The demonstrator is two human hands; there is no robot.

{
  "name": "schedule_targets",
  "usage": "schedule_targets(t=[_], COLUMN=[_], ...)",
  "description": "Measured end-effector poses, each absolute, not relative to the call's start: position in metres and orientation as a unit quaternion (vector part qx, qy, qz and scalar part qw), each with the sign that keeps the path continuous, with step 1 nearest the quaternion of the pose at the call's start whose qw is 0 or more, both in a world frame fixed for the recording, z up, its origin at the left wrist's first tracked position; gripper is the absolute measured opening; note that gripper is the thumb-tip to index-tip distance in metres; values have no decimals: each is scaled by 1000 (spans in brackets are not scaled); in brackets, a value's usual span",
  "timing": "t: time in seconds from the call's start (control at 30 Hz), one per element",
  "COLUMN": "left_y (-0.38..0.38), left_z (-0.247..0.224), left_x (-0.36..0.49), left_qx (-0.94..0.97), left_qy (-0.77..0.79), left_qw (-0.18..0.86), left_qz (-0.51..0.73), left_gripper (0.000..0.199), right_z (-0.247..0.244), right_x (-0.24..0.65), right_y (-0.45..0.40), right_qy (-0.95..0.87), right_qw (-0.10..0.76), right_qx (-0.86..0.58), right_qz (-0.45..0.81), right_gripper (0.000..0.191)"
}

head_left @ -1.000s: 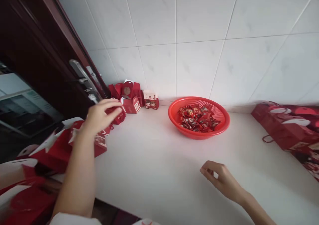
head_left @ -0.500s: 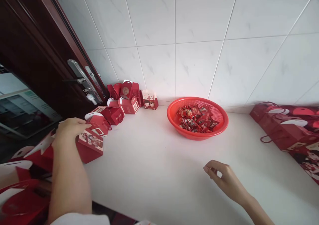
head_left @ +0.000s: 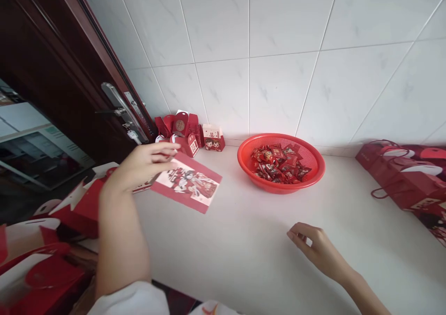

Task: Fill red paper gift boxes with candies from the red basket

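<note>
Box [head_left: 191, 184] pinched at edge by left hand [head_left: 148, 163], presumably for easy carrying; right hand [head_left: 311, 244] loosely curled, nothing visibly held.

The left hand [head_left: 143, 164] has lifted a red box [head_left: 188, 185] — rightward.

Just beyond the fingertips of the left hand [head_left: 149, 164], at the end of its thumb, is the red box [head_left: 190, 185], with 1 broad face in sight: a deep red border around a pale panel printed with red lettering and figures in red dress. It is held by its near-left upper edge, the printed face turned up and slanting away down to the hand's right, its picture a little blurred. The box is well apart from the right hand [head_left: 315, 245], ahead and to its left.
</note>
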State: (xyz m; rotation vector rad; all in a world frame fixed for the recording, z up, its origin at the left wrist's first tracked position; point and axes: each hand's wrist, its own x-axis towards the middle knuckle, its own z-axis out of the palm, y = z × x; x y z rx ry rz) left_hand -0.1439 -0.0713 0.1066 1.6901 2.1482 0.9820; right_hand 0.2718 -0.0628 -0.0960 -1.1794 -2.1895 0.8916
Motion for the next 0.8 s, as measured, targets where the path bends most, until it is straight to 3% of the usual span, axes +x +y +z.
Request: schedule_targets(t=[0.23, 0.4, 0.57, 0.8], left_y=[-25, -11, -9, 3], left_z=[93, 69, 48, 31], left_x=[-55, -4, 23, 19], left_qx=[766, 848, 868, 867], left_qy=[530, 390, 283, 282], left_qw=[245, 290, 351, 321], left_qz=[268, 211, 206, 256], left_gripper=[48, 41, 28, 24], right_z=[-91, -92, -94, -101], right_x=[271, 271, 265, 258], right_y=[-58, -55, -52, -48], right_qy=[-760, -738, -736, -699], right_qw=[302, 360, 343, 359], right_qx=[-441, -395, -365, -351], right_qz=[370, 412, 455, 510], right_gripper=[37, 59, 70, 63])
